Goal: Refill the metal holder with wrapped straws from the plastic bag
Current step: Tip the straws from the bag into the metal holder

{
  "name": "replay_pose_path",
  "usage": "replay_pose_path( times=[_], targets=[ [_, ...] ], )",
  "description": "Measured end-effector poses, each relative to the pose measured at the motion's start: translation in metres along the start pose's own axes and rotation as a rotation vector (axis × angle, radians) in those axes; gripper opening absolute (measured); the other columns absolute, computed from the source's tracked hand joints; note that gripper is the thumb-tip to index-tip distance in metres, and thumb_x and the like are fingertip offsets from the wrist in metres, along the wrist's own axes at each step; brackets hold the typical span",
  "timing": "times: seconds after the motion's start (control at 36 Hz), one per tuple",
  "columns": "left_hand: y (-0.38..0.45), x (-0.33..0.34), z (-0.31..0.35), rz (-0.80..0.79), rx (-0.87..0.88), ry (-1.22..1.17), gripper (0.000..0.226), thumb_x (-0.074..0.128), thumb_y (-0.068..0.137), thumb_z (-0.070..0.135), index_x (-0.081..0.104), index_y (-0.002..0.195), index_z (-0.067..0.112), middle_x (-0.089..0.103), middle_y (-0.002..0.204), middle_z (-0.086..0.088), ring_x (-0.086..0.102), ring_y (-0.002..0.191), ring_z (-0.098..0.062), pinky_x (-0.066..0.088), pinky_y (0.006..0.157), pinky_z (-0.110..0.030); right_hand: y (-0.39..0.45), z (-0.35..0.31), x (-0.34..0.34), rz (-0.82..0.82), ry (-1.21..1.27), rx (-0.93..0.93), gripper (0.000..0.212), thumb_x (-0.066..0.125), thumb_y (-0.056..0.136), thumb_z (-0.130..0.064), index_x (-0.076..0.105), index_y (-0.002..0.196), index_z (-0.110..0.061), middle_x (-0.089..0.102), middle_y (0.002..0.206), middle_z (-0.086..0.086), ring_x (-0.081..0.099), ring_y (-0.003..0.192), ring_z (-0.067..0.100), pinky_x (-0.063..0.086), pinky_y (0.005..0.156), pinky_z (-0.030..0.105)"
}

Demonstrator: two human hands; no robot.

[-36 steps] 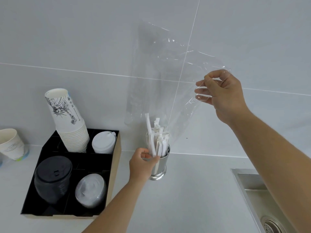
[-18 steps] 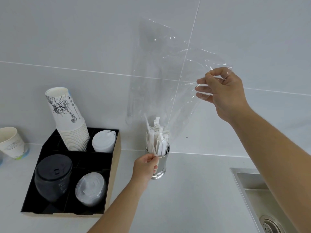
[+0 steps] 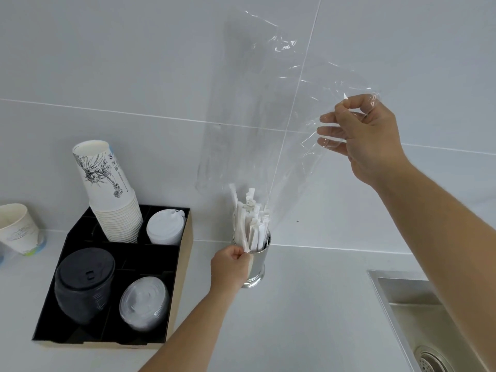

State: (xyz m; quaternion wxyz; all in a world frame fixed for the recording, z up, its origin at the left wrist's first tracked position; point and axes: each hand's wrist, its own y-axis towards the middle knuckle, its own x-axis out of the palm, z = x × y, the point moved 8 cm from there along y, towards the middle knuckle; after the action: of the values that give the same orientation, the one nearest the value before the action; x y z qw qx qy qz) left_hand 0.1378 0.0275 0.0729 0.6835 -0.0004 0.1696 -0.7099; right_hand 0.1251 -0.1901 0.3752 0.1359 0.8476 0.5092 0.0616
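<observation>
Right hand pinching plastic bag, left hand pinching wrapped straws

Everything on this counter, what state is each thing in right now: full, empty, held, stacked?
Plastic bag: lifted, looks empty.
Right hand: pinches the bag's top.
Wrapped straws: upright in the holder.
Metal holder: upright, full.
Left hand: pinches a straw at the rim.
Paper cups: stacked, leaning.
Sink: looks dry.
</observation>
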Motion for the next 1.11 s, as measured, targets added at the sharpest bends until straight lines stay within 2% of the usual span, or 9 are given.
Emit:
replay_pose_path(
  times=[0.08,0.19,0.25,0.39,0.53,0.64,0.78,0.89,1.11],
  targets=[
    [-0.003,-0.007,0.004,0.041,0.012,0.011,0.026,0.061,0.074,0.009,0.048,0.052,0.012,0.043,0.048,0.004,0.037,0.049,-0.014,0.027,0.038,-0.012,0.001,-0.006,-0.001,-0.008,-0.014,-0.017,0.016,0.057,0.097,-0.013,0.057,0.083,-0.020,0.072,0.081,0.006,0.070,0.074,0.025,0.057,0.082,0.053],
    [-0.004,-0.011,0.007,0.047,0.019,0.028,0.004,0.062,0.080,0.014,0.064,0.078,0.016,0.064,0.075,0.003,0.056,0.065,-0.010,0.038,0.050,-0.016,0.002,-0.009,-0.002,-0.020,-0.033,-0.032,0.016,0.056,0.097,-0.011,0.057,0.084,-0.020,0.071,0.084,0.009,0.069,0.074,0.028,0.057,0.082,0.054],
    [-0.003,-0.011,0.007,0.055,0.007,0.014,0.010,0.061,0.082,0.014,0.061,0.089,0.021,0.065,0.084,0.002,0.058,0.072,-0.007,0.039,0.049,-0.017,0.002,-0.007,-0.003,-0.023,-0.042,-0.030,0.016,0.057,0.097,-0.011,0.058,0.084,-0.020,0.071,0.084,0.010,0.069,0.074,0.027,0.056,0.082,0.055],
    [-0.007,-0.012,0.015,0.051,0.041,-0.057,0.018,0.063,0.086,0.018,0.055,0.101,0.025,0.064,0.086,0.001,0.058,0.068,-0.006,0.036,0.037,-0.006,0.000,-0.003,-0.003,-0.026,-0.047,-0.026,0.016,0.057,0.097,-0.010,0.059,0.084,-0.019,0.071,0.084,0.009,0.069,0.072,0.025,0.056,0.082,0.056],
    [-0.005,-0.009,0.011,0.056,0.066,-0.009,0.017,0.068,0.083,0.025,0.061,0.099,0.024,0.067,0.085,0.005,0.061,0.073,-0.003,0.039,0.050,-0.009,0.000,-0.004,-0.001,-0.024,-0.044,-0.028,0.016,0.057,0.096,-0.010,0.058,0.084,-0.019,0.071,0.083,0.008,0.069,0.071,0.024,0.057,0.082,0.055],
    [-0.002,-0.008,0.007,0.094,0.045,0.016,0.013,0.072,0.080,0.023,0.064,0.090,0.017,0.068,0.083,0.006,0.060,0.075,0.000,0.038,0.058,-0.012,0.000,-0.003,-0.001,-0.023,-0.043,-0.030,0.017,0.057,0.097,-0.009,0.058,0.083,-0.019,0.071,0.080,0.006,0.069,0.071,0.024,0.057,0.080,0.052],
    [0.002,-0.006,0.009,0.095,0.062,0.054,0.006,0.071,0.079,0.020,0.067,0.077,0.015,0.069,0.075,0.005,0.064,0.074,-0.008,0.040,0.059,-0.013,0.001,-0.003,-0.002,-0.025,-0.045,-0.029,0.017,0.056,0.097,-0.008,0.058,0.084,-0.019,0.072,0.079,0.005,0.069,0.071,0.024,0.058,0.080,0.052],
    [0.005,-0.005,0.013,0.089,0.095,0.091,0.013,0.068,0.079,0.017,0.065,0.067,0.019,0.068,0.069,0.005,0.064,0.070,-0.011,0.040,0.056,-0.014,0.001,-0.004,-0.004,-0.018,-0.045,-0.026,0.017,0.055,0.097,-0.007,0.057,0.084,-0.019,0.072,0.079,0.005,0.069,0.072,0.024,0.057,0.080,0.053],
    [0.013,-0.011,0.025,0.071,0.160,0.093,0.008,0.067,0.081,0.017,0.069,0.075,0.013,0.068,0.070,0.003,0.061,0.068,-0.009,0.041,0.058,-0.014,0.002,-0.014,-0.010,-0.011,-0.036,-0.045,0.014,0.056,0.096,-0.010,0.056,0.085,-0.019,0.071,0.084,0.010,0.070,0.073,0.026,0.056,0.082,0.056]
  ],
)
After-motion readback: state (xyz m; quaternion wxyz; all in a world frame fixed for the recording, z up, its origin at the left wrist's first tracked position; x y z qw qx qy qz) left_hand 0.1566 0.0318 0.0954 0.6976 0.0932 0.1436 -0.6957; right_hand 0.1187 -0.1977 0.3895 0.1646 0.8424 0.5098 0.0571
